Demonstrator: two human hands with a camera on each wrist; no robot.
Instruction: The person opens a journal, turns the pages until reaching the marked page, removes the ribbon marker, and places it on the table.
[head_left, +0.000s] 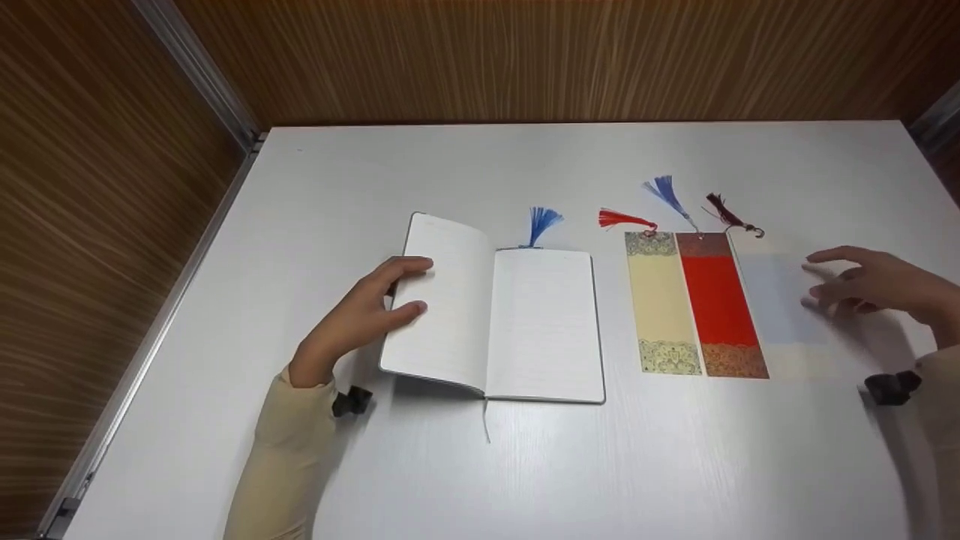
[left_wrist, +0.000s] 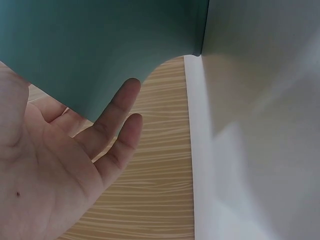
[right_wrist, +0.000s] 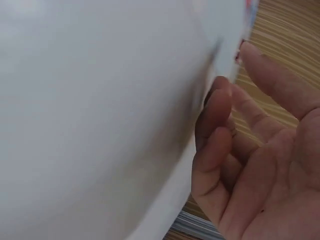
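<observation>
My left hand is pinching the outer edge of the notebook, thumb and a finger on the page, others behind the teal cover. That half tilts up while the other lies flat on the surface, between my hands. There's a blue tassel sticking out the top and a ribbon out the bottom.

My right hand isn't gripping anything I can see: fingers loosely bent, one reaching out, tips right by the pale bookmark. Can't tell if they touch it. Just inward of that one are the red bookmark and then the cream bookmark, all with tassels up top.

My tip, for squaring up the pale one: go light. I'd nudge the long edge with flat fingertips, since pinching thin card probably bends it, and I'd watch the tassel cord doesn't snag. Easy grip on the notebook too, or the page might crease.

Brands? None I can read. The bit of cover showing is plain, the pages look unwritten, and any faint print near their tops is too small to make out. Bookmarks just have lacy end bands.
</observation>
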